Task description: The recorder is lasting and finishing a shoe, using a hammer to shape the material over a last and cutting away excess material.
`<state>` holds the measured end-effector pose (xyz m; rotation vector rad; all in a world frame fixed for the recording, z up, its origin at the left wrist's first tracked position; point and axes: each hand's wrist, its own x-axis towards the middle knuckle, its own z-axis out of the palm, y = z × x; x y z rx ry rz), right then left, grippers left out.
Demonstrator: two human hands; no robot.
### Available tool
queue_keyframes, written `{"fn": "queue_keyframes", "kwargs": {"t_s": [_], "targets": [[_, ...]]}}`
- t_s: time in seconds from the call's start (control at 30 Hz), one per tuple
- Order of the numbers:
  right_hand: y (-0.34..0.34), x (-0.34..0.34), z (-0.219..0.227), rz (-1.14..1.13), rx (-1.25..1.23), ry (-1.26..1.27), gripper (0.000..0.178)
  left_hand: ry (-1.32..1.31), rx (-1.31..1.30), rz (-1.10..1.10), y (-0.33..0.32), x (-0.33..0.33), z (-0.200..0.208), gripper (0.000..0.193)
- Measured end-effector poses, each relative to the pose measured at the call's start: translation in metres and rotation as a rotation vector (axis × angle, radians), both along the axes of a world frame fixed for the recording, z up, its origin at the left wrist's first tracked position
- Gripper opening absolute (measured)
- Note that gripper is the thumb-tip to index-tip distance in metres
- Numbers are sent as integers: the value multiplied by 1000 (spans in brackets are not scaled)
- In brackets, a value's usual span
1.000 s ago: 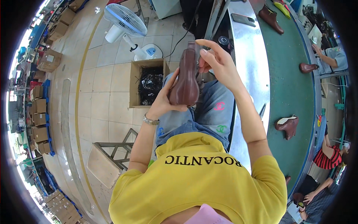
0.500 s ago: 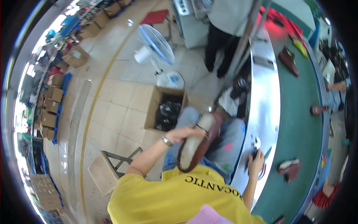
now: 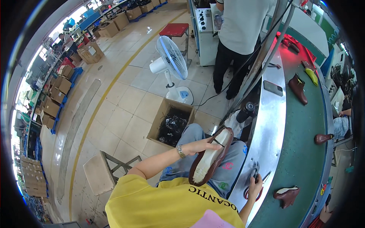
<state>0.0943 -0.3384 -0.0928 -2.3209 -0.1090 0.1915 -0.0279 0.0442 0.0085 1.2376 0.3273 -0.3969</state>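
My left hand (image 3: 207, 146) is closed around the middle of a brown leather shoe (image 3: 205, 173), held over my lap. Its pale, unsoled bottom faces up, with a dark band across it near my fingers. On the metal ledge to the right, my right hand (image 3: 255, 187) is closed around a hand tool (image 3: 257, 167) with a metal head. My fingers cover most of its handle, so its exact kind is unclear. Red-handled scissors (image 3: 260, 194) lie by that hand, partly hidden under it.
Right of the metal ledge (image 3: 270, 125), a green belt (image 3: 304, 152) carries several brown shoes, one a nearby shoe (image 3: 287, 196). A phone (image 3: 273, 88) rests on the ledge. Ahead are a carton (image 3: 156, 127) of black material, a fan (image 3: 172, 60) and a standing person (image 3: 241, 34). A stool (image 3: 99, 173) stands left.
The whole view has shifted, so the ledge, belt and fan appear lower. Both hands keep their holds, the left on the shoe and the right on the tool.
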Motion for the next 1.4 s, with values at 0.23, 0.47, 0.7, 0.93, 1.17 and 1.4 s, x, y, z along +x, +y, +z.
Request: {"fn": "queue_keyframes", "kwargs": {"t_s": [0.23,0.47,0.7,0.93,1.17,1.4], "targets": [[33,-5,82,-303,868,582,34,47,-50,23,6,-9,-6,95],[119,4,114,171,612,507,84,-224,381,75,-2,-2,-50,77],[231,17,114,549,151,-159,42,-221,204,266,24,25,-20,56],[253,19,114,629,-142,-310,23,-616,1067,208,28,54,-13,21],[250,24,103,695,-236,-426,25,-599,1289,9,17,63,-20,10],[256,24,108,699,-202,-342,24,-606,1286,-45,23,66,-20,12]]}}
